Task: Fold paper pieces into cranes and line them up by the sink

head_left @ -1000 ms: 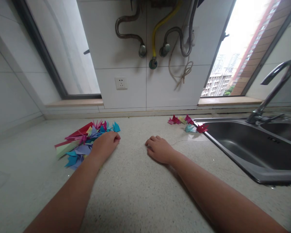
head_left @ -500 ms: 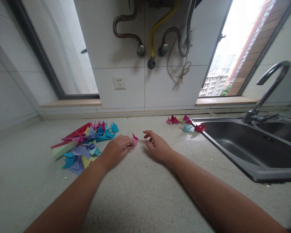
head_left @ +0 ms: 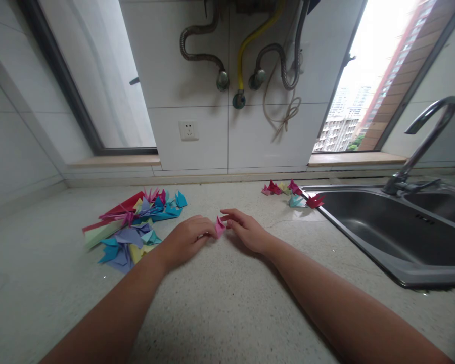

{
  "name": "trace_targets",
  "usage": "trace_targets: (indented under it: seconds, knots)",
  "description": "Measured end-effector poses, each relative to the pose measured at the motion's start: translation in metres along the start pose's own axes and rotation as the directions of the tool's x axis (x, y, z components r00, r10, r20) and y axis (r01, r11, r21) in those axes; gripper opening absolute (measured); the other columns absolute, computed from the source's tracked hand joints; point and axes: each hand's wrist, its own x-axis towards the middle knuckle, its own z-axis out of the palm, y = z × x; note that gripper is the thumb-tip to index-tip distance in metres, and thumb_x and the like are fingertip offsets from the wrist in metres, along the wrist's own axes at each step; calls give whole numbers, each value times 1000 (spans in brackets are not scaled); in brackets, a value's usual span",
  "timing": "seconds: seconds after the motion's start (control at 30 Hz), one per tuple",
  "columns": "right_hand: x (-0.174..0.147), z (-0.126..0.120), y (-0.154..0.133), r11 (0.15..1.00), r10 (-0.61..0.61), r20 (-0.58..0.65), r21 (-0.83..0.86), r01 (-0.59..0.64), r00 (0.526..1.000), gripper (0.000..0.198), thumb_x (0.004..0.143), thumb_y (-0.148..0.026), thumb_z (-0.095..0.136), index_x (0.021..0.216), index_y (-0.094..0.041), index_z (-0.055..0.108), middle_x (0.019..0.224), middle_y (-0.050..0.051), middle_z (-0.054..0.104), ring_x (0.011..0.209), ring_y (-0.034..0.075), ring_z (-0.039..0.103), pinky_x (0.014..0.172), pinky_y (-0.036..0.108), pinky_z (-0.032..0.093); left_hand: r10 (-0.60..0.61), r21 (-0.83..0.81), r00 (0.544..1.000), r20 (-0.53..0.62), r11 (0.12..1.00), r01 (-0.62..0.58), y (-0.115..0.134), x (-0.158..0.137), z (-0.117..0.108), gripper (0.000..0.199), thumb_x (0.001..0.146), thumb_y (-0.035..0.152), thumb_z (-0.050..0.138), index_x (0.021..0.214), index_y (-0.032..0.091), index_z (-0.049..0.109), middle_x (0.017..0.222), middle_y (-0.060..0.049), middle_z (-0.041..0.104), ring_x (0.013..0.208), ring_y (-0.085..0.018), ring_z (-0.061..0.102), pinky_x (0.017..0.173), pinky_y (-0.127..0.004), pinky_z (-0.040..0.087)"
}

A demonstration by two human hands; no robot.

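My left hand [head_left: 185,241] pinches the pink folded paper [head_left: 219,227]; my right hand [head_left: 246,231] touches its other side. I should keep the grip light, so no crease gets crushed.

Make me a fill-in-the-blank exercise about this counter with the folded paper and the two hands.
1. The left hand and right hand meet at a small folded paper coloured ____.
2. The big paper pile lies on the hands' ____ side.
3. The sink is made of ____.
4. The hose on the wall between the grey ones is ____.

Missing words: pink; left; metal; yellow
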Motion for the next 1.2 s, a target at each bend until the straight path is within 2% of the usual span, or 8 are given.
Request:
trace_targets:
  seconds: [0.1,0.23,0.5,0.67,0.73,0.83,0.93,1.2]
  knots:
    - [0,0,1,999,4,5,41,-4,1000,36,97,-30,46,131,-21,53,111,7,65,98,15,60,91,33,45,10,2,1000,17,1000,-10,2,1,0,20,91,10,51,99,22,65,98,-1,66,96,-15,54,89,-31,40]
    - [2,-1,3,999,5,-75,37,-2,997,32,95,-34,50,122,-19,58,98,5,65,90,15,59,84,31,45,14,13,1000,19,1000,-14,2,1,0,21,90,9,51,100,22,64,100,-1,66,97,-16,54,90,-32,40]
    - [5,-5,-1,998,34,-101,54,-28,994,20,88,-32,58,97,-16,65,87,5,66,80,15,59,75,29,46,-35,32,997,-75,999,37,-3,2,0,20,91,10,50,101,21,64,97,-3,64,94,-16,55,87,-32,41]
    - [4,-6,-3,999,39,-130,28,-35,991,20,86,-34,60,93,-16,67,87,5,68,80,15,60,76,29,46,-72,89,985,-159,992,87,-6,2,0,20,92,12,48,102,20,64,100,-5,65,96,-18,56,89,-35,42]
    - [5,-7,-2,998,55,-153,47,-48,987,20,85,-34,61,93,-16,68,86,5,68,78,15,60,74,29,46,-117,104,967,-225,984,143,-8,2,1,22,92,14,50,107,21,63,107,-6,63,98,-18,56,89,-34,44]
    - [6,-6,0,993,83,-188,101,-65,979,20,83,-33,63,92,-15,68,83,5,68,75,15,60,71,29,46,-214,102,935,-282,963,251,-11,0,3,24,90,19,54,113,22,61,109,-6,61,90,-16,57,81,-31,47]
    - [7,-6,0,990,89,-209,127,-63,974,20,82,-33,64,90,-15,68,80,5,68,73,14,60,69,28,46,-278,93,920,-278,945,314,-12,0,6,24,89,25,56,112,21,61,104,-5,62,83,-16,57,74,-29,46]
    - [8,-7,-1,987,127,-207,127,-102,970,20,80,-32,65,90,-14,69,80,6,68,72,15,60,70,29,47,-406,-11,881,-244,909,416,-14,2,14,32,89,34,56,119,21,58,99,-4,65,75,-14,59,69,-28,45]
